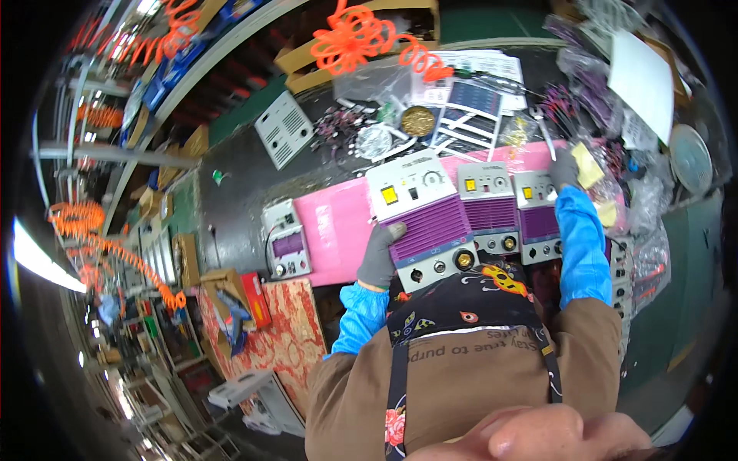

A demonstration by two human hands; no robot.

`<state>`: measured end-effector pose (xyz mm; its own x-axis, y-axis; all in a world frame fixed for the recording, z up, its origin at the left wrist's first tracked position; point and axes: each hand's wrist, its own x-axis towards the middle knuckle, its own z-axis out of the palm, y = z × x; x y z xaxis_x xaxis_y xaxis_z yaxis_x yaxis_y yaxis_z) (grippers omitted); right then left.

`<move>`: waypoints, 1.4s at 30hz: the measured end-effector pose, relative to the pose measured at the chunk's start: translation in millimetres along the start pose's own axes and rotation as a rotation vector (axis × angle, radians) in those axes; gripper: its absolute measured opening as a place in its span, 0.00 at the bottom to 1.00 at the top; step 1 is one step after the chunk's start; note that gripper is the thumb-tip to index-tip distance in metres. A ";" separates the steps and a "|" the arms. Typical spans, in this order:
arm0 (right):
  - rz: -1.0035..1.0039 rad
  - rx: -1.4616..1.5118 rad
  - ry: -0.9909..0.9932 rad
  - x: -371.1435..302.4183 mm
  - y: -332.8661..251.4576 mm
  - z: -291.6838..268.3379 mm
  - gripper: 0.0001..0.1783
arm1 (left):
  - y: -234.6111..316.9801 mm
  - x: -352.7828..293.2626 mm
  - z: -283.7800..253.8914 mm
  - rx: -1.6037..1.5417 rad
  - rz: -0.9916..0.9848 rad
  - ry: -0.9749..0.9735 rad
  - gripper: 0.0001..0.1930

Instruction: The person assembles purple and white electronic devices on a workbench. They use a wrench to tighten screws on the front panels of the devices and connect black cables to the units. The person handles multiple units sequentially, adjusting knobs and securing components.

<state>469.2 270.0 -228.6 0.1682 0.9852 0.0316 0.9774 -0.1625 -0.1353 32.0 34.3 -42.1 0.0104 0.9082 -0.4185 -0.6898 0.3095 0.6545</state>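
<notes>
My left hand (377, 257), in a grey glove, grips the left edge of a white and purple machine front panel (432, 225), its thumb over the purple louvres. That panel is tilted and raised toward me; it has a yellow switch, a dial and round sockets. Two similar panels, a middle one (492, 217) and a right one (536, 215), stand beside it. My right hand (564, 167), also gloved, is beyond the right panel, closed around the lower end of a silver wrench (544, 132). Its fingers are partly hidden.
Pink foam (334, 230) covers part of the dark bench. Another panel (287, 240) lies at left, a white vented plate (284, 129) behind it. Cables (346, 131), a tub of brass parts (418, 121) and label sheets lie at the back. An orange coiled hose (354, 42) hangs above.
</notes>
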 end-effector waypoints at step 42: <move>-0.847 0.323 0.047 -186.8 -187.9 -193.4 0.25 | 0.1 -1.7 -12.6 0.053 -0.062 -0.044 0.24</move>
<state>279.0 106.1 -17.6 -0.5789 0.7636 0.2861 0.6936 0.6456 -0.3195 22.8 29.2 -49.3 0.0843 0.8979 -0.4321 -0.6475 0.3790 0.6611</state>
